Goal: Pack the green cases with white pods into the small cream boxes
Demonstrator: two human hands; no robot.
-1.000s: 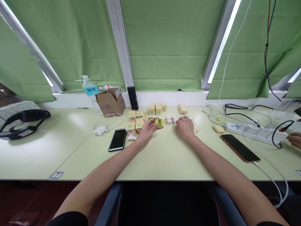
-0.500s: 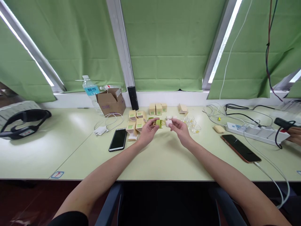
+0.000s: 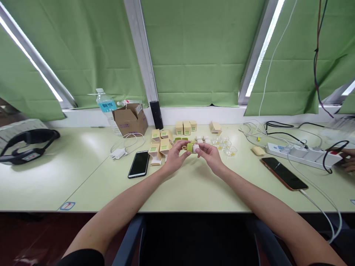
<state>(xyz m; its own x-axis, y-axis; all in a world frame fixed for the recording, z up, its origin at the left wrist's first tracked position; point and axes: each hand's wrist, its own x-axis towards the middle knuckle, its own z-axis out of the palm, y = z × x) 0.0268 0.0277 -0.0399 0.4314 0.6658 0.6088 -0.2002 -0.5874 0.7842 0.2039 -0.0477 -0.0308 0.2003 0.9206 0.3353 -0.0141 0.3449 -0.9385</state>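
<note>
My left hand (image 3: 177,156) is closed around a small green cup-like piece (image 3: 189,147). My right hand (image 3: 210,157) pinches a small white rounded block (image 3: 195,148). Both pieces meet side by side above the table; whether one sits inside the other I cannot tell. Just behind the hands lie several more white blocks (image 3: 206,140) and green pieces (image 3: 178,139), partly covered by my fingers. Clear plastic cups (image 3: 230,151) with yellow spots stand right of my right hand. Several small cream boxes (image 3: 164,145) stand beside my left hand.
On the left are a black phone (image 3: 139,164), a white charger (image 3: 118,153), a cardboard box (image 3: 130,122), a water bottle (image 3: 107,107) and a headset (image 3: 29,144). A power strip (image 3: 302,155) and another phone (image 3: 284,173) lie right, near another person's hand (image 3: 348,160).
My hands have come closer together, bringing the white block from apart to up against the green piece. At far right, the other person's hand and black plug have shifted.
</note>
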